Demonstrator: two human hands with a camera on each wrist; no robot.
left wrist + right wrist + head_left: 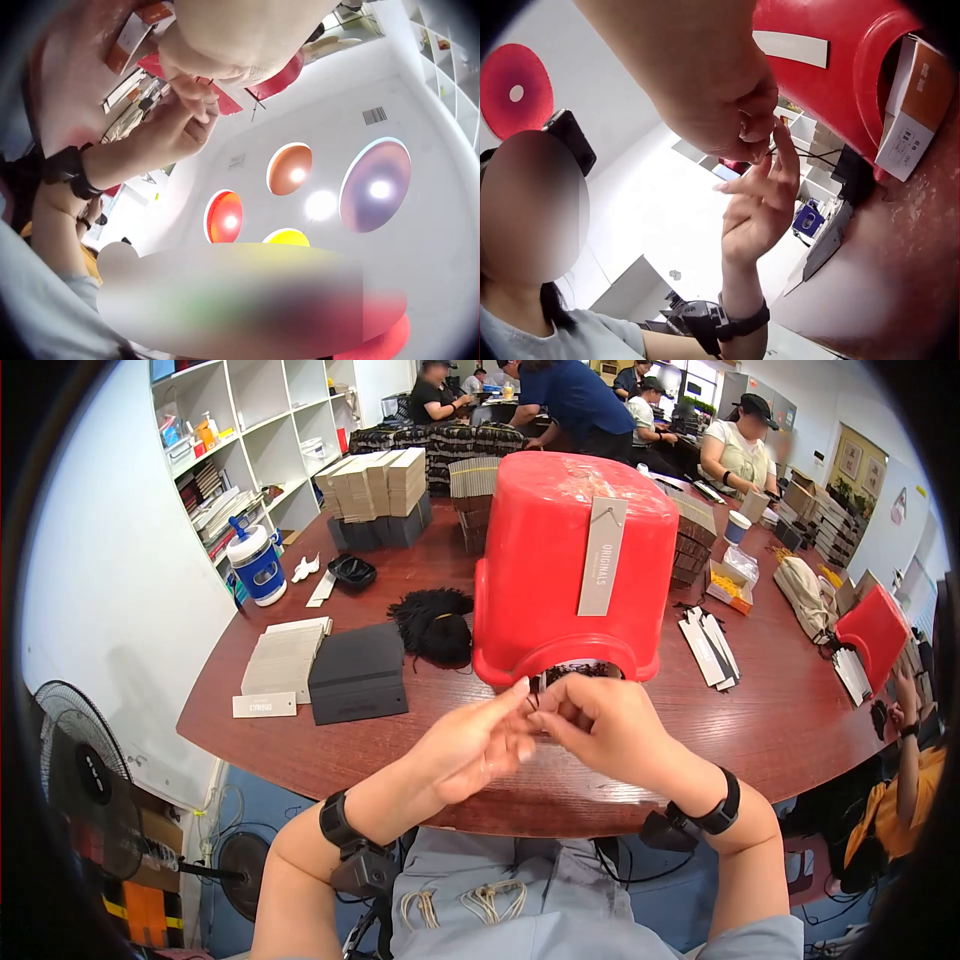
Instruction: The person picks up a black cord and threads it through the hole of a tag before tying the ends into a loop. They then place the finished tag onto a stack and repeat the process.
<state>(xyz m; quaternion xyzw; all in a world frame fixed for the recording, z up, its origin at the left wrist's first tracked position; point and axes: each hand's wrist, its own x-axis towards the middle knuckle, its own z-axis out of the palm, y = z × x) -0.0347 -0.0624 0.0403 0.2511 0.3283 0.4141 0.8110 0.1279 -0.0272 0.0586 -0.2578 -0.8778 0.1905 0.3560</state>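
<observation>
Both hands meet at the table's front edge, just before the red bin (575, 550), which lies with its opening toward the person. The left hand (478, 745) pinches a thin black cord between thumb and index finger, its other fingers loosely bent. Against it, the right hand (600, 725) has thumb and index finger pinched together on the same cord, the other fingers curled. Black cord strands also show between the hands in the right wrist view, where the left hand (761, 214) is below the right hand (724, 112). A grey tag (603, 557) hangs on the bin.
Left on the table (450, 800) are a stack of grey tags (285, 660), a dark folder (358, 673) and a black cord bundle (437, 626). Loose tags (708, 648) lie right of the bin. Card stacks (375, 485) stand behind; a fan (90, 770) stands left.
</observation>
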